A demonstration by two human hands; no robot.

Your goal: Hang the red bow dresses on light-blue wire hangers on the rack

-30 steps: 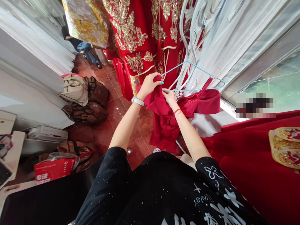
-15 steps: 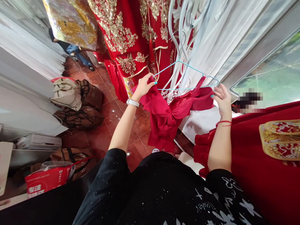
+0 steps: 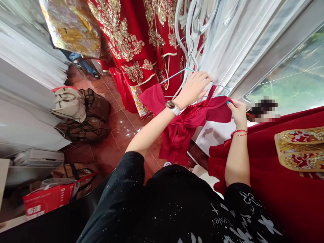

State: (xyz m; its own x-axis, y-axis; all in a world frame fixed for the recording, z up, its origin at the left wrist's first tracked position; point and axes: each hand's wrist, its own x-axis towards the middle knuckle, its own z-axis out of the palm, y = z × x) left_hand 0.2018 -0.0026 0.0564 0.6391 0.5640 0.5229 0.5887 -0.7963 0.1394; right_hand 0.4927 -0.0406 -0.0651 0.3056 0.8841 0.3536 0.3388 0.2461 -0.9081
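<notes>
Hands bracket red garment [image 3: 187,125] on blue hanger [image 3: 172,75]: right hand [image 3: 237,110] pinches its end, left hand [image 3: 194,88] covers hanger, grip unclear.

One camera sits on the person's head and looks forward and down at the red dress [image 3: 187,125] that hangs in front of them. It is close: the left hand [image 3: 194,88] and the right hand [image 3: 238,109] are at the dress near the middle of the picture, and the person's own black top [image 3: 177,209] fills the bottom, below the dress. The view is very wide, so the tiled floor [image 3: 121,125] shows to the left of the dress and the window [image 3: 291,81] to its right, and straight lines bend near the edges.
</notes>
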